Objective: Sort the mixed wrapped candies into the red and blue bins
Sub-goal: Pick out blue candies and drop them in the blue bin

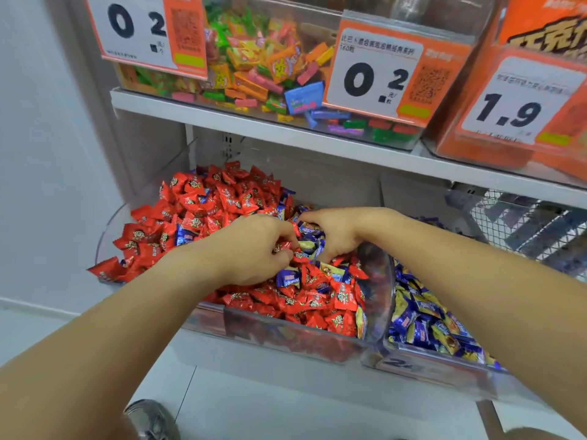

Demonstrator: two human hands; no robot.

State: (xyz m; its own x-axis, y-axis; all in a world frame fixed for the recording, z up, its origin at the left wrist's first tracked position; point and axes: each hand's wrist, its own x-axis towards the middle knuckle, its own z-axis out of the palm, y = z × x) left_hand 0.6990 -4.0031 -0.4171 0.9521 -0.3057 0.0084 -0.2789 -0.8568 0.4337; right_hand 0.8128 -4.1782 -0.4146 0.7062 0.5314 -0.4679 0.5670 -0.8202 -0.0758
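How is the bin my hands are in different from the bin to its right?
The left bin holds mostly red candies with some blue ones mixed in; the right bin holds blue and yellow wrappers only, as far as shows. The left bin is heaped above its rim; the right bin's pile lies lower. Both hands, left and right, dig in the left bin; none touches the right bin. Both bins are clear plastic on the same shelf level.

A plain white wall [41, 154] is seen at the left, a white shelf [286, 134] above, and pale floor [286, 404] below.
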